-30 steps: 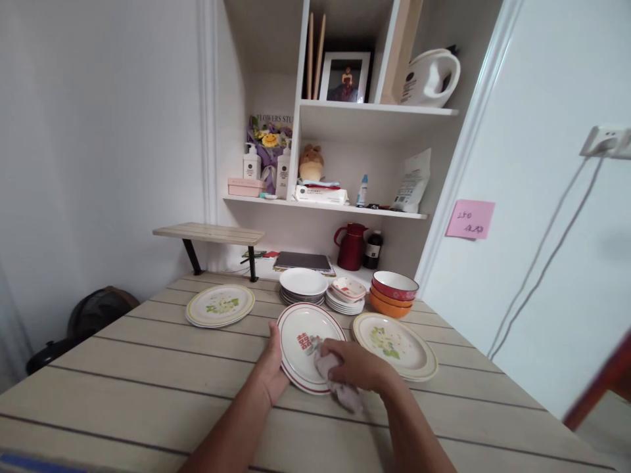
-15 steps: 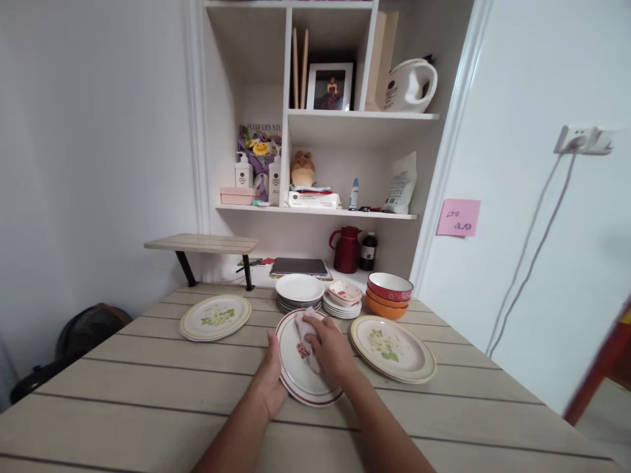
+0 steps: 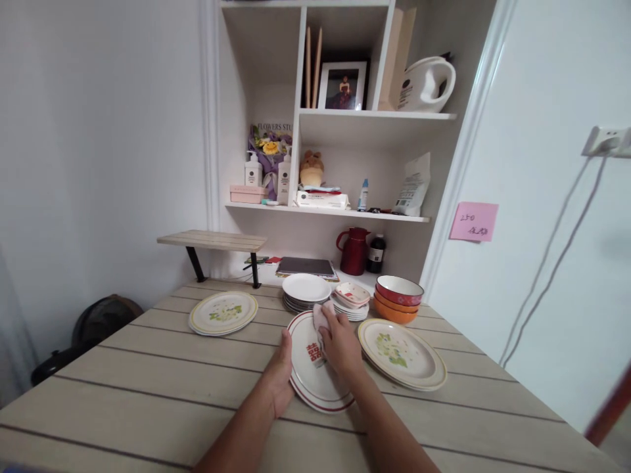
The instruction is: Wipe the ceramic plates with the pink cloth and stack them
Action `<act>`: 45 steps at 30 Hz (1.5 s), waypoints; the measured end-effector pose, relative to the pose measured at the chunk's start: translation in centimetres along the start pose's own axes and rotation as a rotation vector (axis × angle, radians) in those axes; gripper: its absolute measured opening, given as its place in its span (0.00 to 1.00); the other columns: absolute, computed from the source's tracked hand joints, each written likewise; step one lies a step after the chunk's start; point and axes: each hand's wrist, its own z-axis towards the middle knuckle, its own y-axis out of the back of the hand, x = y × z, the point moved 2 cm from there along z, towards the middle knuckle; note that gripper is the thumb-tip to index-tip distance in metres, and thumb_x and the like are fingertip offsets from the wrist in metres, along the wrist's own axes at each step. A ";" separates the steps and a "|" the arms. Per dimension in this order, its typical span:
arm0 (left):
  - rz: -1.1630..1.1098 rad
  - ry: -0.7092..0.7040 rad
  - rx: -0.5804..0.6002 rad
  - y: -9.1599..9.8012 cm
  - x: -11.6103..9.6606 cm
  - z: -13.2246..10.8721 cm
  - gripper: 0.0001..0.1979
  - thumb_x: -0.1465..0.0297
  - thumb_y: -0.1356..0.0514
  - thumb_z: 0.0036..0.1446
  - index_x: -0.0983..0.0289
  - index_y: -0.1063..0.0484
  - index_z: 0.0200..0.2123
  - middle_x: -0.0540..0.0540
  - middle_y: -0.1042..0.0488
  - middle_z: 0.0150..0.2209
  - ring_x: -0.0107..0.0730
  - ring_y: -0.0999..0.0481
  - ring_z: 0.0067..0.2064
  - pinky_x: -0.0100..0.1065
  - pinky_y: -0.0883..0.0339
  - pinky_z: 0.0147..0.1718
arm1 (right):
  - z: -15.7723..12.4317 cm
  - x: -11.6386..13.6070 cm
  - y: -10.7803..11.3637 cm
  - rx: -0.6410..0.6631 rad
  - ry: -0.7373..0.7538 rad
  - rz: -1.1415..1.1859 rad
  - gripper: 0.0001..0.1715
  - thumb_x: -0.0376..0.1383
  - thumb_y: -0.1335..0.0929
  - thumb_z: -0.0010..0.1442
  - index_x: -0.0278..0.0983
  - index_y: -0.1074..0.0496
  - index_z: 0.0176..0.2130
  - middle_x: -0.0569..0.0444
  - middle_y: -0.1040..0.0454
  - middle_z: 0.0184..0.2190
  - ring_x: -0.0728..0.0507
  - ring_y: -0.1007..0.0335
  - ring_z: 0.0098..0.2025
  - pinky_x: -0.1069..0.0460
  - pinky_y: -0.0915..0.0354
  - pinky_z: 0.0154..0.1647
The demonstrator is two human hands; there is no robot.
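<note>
A white plate (image 3: 306, 376) with a red rim line and red characters is tilted up in front of me above the table. My left hand (image 3: 279, 380) grips its left edge, thumb on the front and the other fingers behind. Pressed to the plate's upper right is a pale pink cloth (image 3: 323, 316), bunched under my right hand (image 3: 342, 344). That hand's fingers are closed on the cloth and cover part of the plate. To the right lie yellow-rimmed plates (image 3: 419, 358) with a green leaf pattern. Similar plates (image 3: 224, 313) lie to the left.
Behind stand a stack of round white plates (image 3: 306, 288), small white plates (image 3: 355, 311) topped by a patterned square dish (image 3: 351, 293), and stacked red and orange bowls (image 3: 398, 302). A small raised wooden shelf (image 3: 211, 240) stands at the back left. A red jug (image 3: 353, 251) is further back.
My right hand has slid the cloth toward the upper right of the plate, showing more of the red characters. The whole view has shifted slightly, moving everything rightward in the picture.
</note>
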 end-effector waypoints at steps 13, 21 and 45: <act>0.058 -0.108 -0.098 0.5 0.1 0.0 0.37 0.50 0.44 0.56 0.63 0.42 0.64 0.67 0.29 0.57 0.46 0.29 0.58 0.45 0.39 0.58 | -2.2 3.5 -0.4 0.130 0.437 0.180 0.30 0.30 0.37 0.62 0.48 0.36 0.61 0.51 0.32 0.46 0.44 0.36 0.48 0.52 0.39 0.49; 0.059 -0.074 -0.059 0.5 -0.1 0.3 0.36 0.49 0.46 0.57 0.64 0.39 0.63 0.67 0.30 0.58 0.50 0.31 0.59 0.52 0.42 0.60 | 0.4 -0.5 0.8 -0.047 0.084 -0.124 0.28 0.34 0.37 0.63 0.47 0.35 0.61 0.49 0.30 0.46 0.40 0.34 0.48 0.50 0.41 0.48; -0.124 0.014 0.015 1.8 -0.1 1.0 0.41 0.44 0.55 0.57 0.71 0.34 0.59 0.71 0.25 0.52 0.52 0.28 0.56 0.50 0.40 0.58 | -3.8 2.3 1.0 0.498 0.461 0.276 0.22 0.29 0.32 0.50 0.42 0.29 0.46 0.55 0.29 0.44 0.44 0.34 0.47 0.51 0.43 0.48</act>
